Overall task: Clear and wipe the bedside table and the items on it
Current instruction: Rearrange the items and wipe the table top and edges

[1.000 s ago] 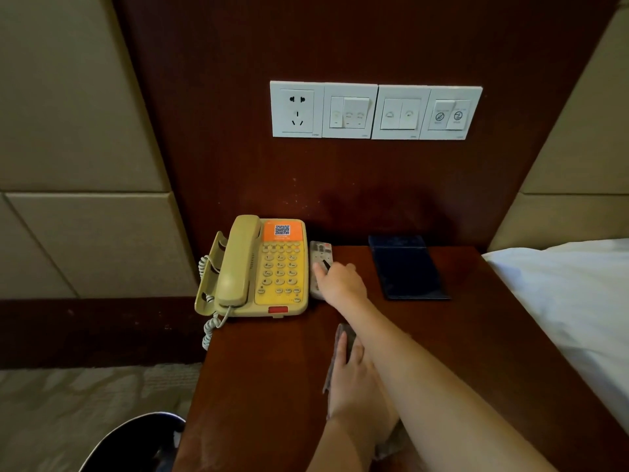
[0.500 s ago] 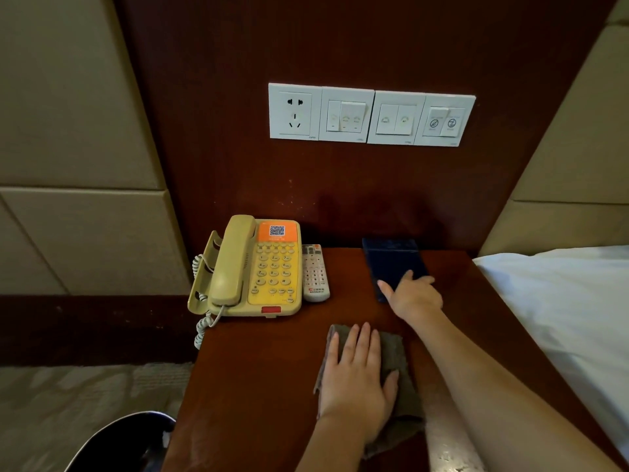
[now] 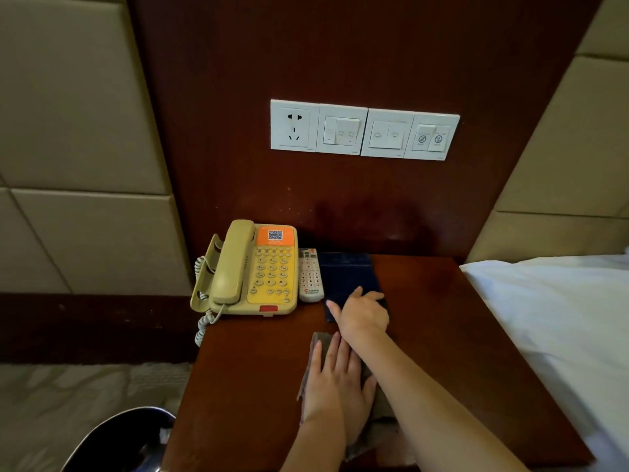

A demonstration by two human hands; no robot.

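Glossy reddish wooden desk (image 3: 459,335) mid-frame, flat dark-blue folder (image 3: 347,274) now slid left against slim white remote (image 3: 309,275) beside yellow phone (image 3: 269,270), right hand (image 3: 364,316) pressing it with straight fingers, left hand (image 3: 340,379) spread flat on rumpled grey cloth (image 3: 320,340), lower centre.

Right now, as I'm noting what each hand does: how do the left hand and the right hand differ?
The left hand lies flat on the grey cloth; the right hand rests on the dark blue folder. The left hand is nearer the bedside table's front edge; the right hand reaches farther back. Both have fingers extended, gripping nothing.
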